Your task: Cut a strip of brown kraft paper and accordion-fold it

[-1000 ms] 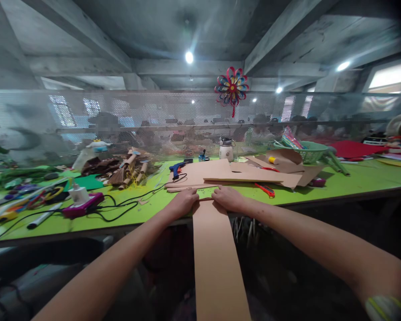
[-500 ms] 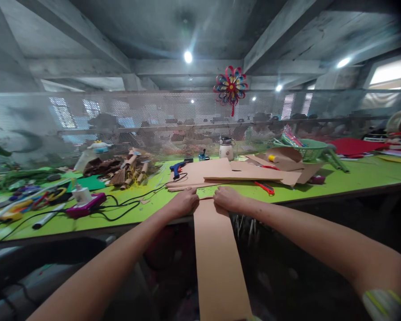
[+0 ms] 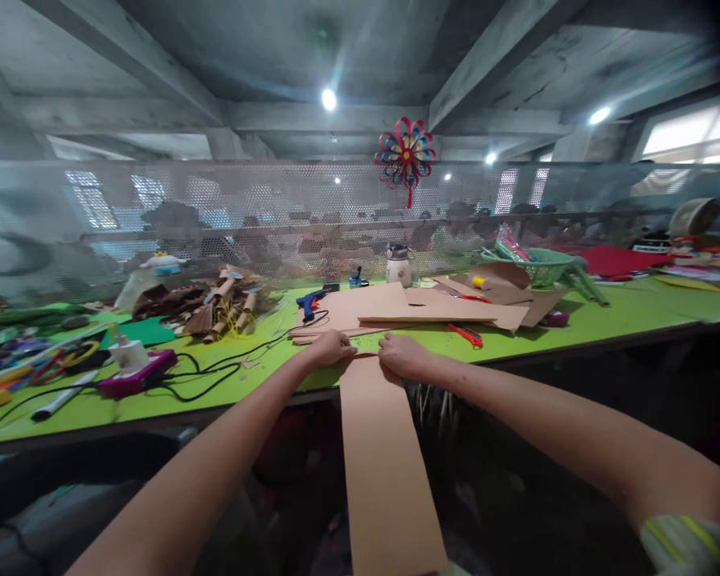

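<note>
A long strip of brown cardboard [image 3: 387, 464] runs from the near edge of the green table down toward me. My left hand [image 3: 331, 350] is closed on the left corner of its far end. At the right corner, my right hand [image 3: 403, 357] pinches the same end, its fingers curled. Between the two hands the cardboard's end shows a narrow bent or creased edge. Just beyond my hands lie more cardboard sheets [image 3: 360, 308], stacked flat. A red utility knife [image 3: 466, 334] rests on the table to the right of them.
A blue glue gun [image 3: 310, 302] lies on the sheets' left side. Further left are a purple power strip [image 3: 138, 374] with black cables and a heap of brown paper pieces [image 3: 222, 308]. A jar [image 3: 398, 266] and a green basket [image 3: 549, 270] stand behind.
The view has shifted slightly, so everything sits a little further left. Both hands stay at the far end of the cardboard strip, with little visible movement.
</note>
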### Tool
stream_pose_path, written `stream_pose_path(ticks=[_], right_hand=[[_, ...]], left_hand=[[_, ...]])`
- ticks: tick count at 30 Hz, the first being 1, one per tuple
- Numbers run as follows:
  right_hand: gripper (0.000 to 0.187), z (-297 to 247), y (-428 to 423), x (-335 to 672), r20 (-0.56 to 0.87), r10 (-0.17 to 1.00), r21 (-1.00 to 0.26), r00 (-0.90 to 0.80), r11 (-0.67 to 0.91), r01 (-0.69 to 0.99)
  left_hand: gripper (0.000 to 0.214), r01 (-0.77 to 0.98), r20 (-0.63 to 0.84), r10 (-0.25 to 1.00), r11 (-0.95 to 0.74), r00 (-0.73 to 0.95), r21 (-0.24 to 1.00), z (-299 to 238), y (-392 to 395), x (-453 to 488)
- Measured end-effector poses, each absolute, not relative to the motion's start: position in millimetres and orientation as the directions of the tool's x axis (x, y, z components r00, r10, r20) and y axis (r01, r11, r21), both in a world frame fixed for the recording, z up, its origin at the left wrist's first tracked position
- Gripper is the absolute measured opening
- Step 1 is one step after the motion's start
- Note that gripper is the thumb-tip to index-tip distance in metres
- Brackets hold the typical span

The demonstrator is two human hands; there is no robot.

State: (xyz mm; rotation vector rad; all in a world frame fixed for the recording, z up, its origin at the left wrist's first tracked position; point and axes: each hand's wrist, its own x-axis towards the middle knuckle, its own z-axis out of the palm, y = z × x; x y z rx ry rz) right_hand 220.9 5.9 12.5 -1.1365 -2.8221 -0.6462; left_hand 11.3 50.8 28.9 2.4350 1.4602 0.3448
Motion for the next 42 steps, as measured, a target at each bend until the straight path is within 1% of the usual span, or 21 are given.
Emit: stream_pose_path(ticks=[5,7,15,17,20,22,24,27,29,31,34,35,38,42], right_hand=[[0.023,9,2,224,0.284,0.681,0.284,-0.675,0.613,0.737],[0.024,8,0,224,0.313,0.684,0.264,-0.659,0.604,0.752],[0.025,7,-2,226,0.356,0.668,0.231,-0.653,0.614,0.754],[0.024,5,-2,226,0.371,0.667,0.221,-0.646,0.612,0.759],[0.024,1,2,231,0.391,0.674,0.185,-0.627,0.609,0.771],[0.022,2,8,236,0.407,0.683,0.105,-0.606,0.624,0.774],[0.016,6,15,241,0.453,0.702,-0.049,-0.550,0.635,0.771],[0.028,18,25,239,0.520,0.742,-0.313,-0.424,0.627,0.713],[0.024,24,30,230,0.500,0.755,-0.418,-0.423,0.639,0.645],[0.016,25,34,217,0.428,0.755,-0.467,-0.496,0.655,0.594],[0.037,16,40,204,0.324,0.762,-0.531,-0.561,0.637,0.558],[0.040,11,42,202,0.310,0.765,-0.562,-0.565,0.627,0.539],[0.039,-1,47,205,0.304,0.767,-0.658,-0.566,0.598,0.457],[0.035,-7,47,209,0.326,0.793,-0.720,-0.515,0.562,0.408]], left_hand=[[0.045,0.798,-0.046,0.855,-0.462,0.517,0.386,33,55,9],[0.045,0.795,-0.056,0.848,-0.469,0.527,0.384,35,55,8],[0.040,0.779,-0.098,0.817,-0.494,0.568,0.387,42,54,11],[0.039,0.784,-0.100,0.824,-0.483,0.557,0.391,40,54,11],[0.036,0.767,-0.041,0.838,-0.477,0.544,0.430,31,52,7],[0.036,0.734,0.011,0.837,-0.485,0.546,0.475,26,49,4],[0.038,0.692,0.055,0.828,-0.501,0.558,0.520,21,47,1],[0.041,0.642,0.099,0.820,-0.511,0.564,0.572,19,45,-1],[0.043,0.614,0.106,0.812,-0.512,0.573,0.601,19,43,-2],[0.044,0.580,0.128,0.805,-0.518,0.580,0.629,18,41,-3],[0.042,0.538,0.181,0.807,-0.523,0.563,0.661,14,37,-5],[0.041,0.528,0.195,0.806,-0.527,0.559,0.667,12,36,-5],[0.039,0.501,0.220,0.795,-0.542,0.565,0.675,9,35,-6],[0.039,0.511,0.227,0.789,-0.558,0.571,0.654,10,37,-5]])
